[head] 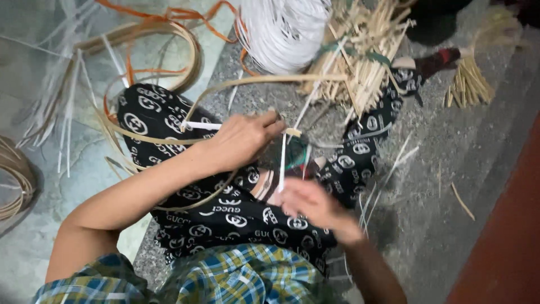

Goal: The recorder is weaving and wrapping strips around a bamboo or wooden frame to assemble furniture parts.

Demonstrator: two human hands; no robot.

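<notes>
Bamboo, split thin and pale, is the stuff in hand: the left hand (243, 138) is closed around a long curved bamboo strip (264, 80), fingers pinched together on it just where a white plastic strap (282, 160) crosses. From that pinch the strip arcs up and away toward a tied bundle of short bamboo sticks (360, 62), and its other run sweeps back under the wrist across the person's lap. The right hand (312, 202), blurred with motion, sits just below the pinch at the lower end of the white strap; its fingers look curled about the strap, though the blur keeps me from telling how firmly they close. Between the two hands the strap stands nearly upright, drawn taut. Judging by how things lie, the binding is at an early stage: only one short wrapped spot shows at the pinch, and nearly the whole length of the strip is bare on both sides of it. Beyond the grip, a fat coil of white strapping (281, 31) rests beside the stick bundle, with orange strapping (169, 14) looped behind it. Out past the left elbow, more bent bamboo hoops (169, 42) lie on the stone floor (439, 141), and a second small bunch of sticks (469, 84) lies well off to the far side of the right hand.
</notes>
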